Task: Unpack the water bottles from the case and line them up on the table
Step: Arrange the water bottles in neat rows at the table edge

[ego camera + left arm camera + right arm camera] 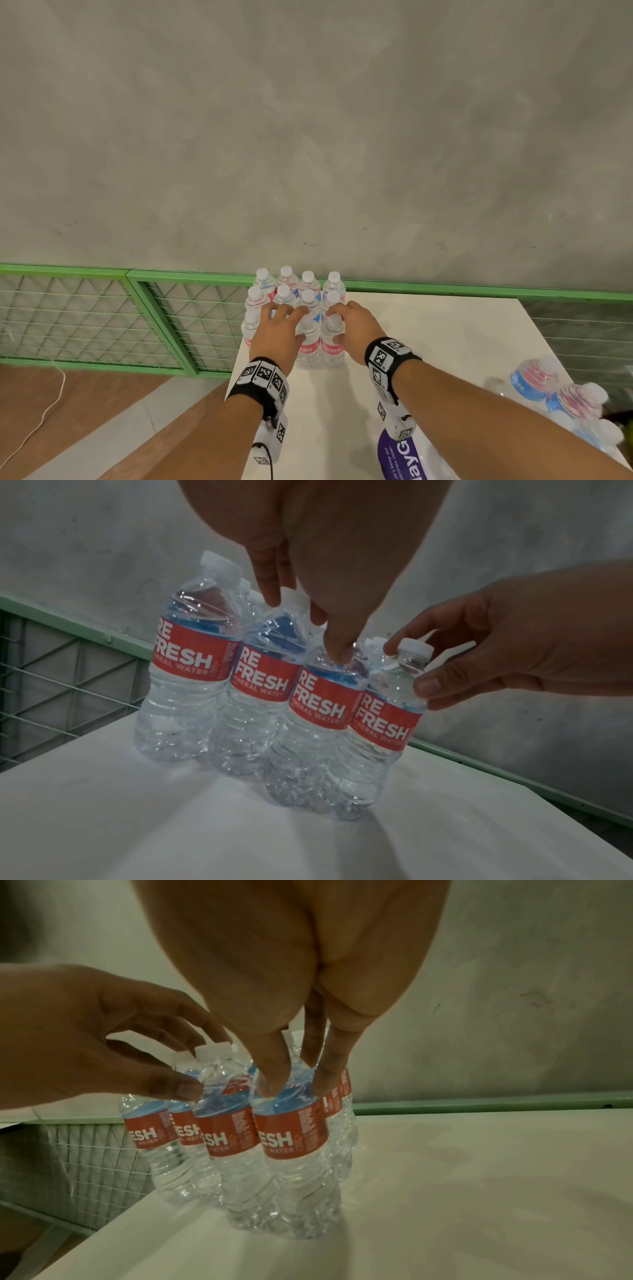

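Several clear water bottles with red labels stand in tight rows (294,291) at the far left corner of the white table (428,342). My left hand (297,323) pinches the neck of the front-row bottle second from the right (308,347); in the left wrist view its thumb (339,653) rests on that bottle's shoulder (318,704). My right hand (337,325) grips the rightmost front bottle (333,349) by its neck, seen below the white cap (416,646). In the right wrist view its fingertips (274,1085) sit on this bottle's shoulder (287,1139). Both bottles stand upright on the table.
A plastic-wrapped pack with more bottles (555,394) lies at the table's near right edge. Loose wrap with a purple label (397,455) lies near my right forearm. A green mesh fence (85,308) runs behind and left of the table. A white cable (44,411) lies on the floor.
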`<state>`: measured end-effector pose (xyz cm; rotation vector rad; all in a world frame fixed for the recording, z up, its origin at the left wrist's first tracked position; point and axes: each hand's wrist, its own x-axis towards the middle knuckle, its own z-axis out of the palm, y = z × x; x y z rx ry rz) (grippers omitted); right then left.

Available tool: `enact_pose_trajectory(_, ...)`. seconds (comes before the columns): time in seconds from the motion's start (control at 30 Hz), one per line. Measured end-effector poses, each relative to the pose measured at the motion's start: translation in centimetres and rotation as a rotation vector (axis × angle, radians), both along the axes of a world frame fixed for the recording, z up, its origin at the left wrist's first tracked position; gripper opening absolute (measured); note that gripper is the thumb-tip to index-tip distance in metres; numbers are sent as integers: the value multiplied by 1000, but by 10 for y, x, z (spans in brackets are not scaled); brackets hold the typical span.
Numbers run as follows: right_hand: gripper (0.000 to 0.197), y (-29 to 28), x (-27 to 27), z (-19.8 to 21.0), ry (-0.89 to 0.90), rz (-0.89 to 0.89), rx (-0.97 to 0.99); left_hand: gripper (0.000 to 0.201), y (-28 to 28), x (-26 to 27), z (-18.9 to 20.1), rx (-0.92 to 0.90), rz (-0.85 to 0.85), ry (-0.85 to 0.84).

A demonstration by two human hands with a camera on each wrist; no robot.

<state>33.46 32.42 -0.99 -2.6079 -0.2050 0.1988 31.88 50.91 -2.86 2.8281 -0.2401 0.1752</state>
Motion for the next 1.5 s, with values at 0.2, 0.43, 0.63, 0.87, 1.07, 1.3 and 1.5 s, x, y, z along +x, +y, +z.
enact_pose_trajectory(0.2,70,-2,-13,7,35,-20,17,58,2,-7,2,19,-8,19)
enact_pose_trajectory(0.43,49,-37,-60,48,106,-85,58,55,-14,-45,20,-150,-62,-93)
enact_pose_trajectory(0.63,35,-123,-146,78,198,-60,103,40,-87,-113,33,-437,-238,-97)
enact_pose_trajectory(0.87,44,-230,-233,69,238,-272,-79,45,-193,-167,24,-431,-515,224)
enact_pose_trajectory(1.07,68,-252,-288,34,169,-215,-143,64,-244,-192,-2,-283,-563,278)
enact_pose_trajectory(1.3,58,-233,-292,15,-10,-92,-318,48,-244,-201,-9,-207,-397,232)
enact_pose_trajectory(1.5,35,-221,-279,23,-80,16,-396,26,-221,-201,-4,-507,-263,299)
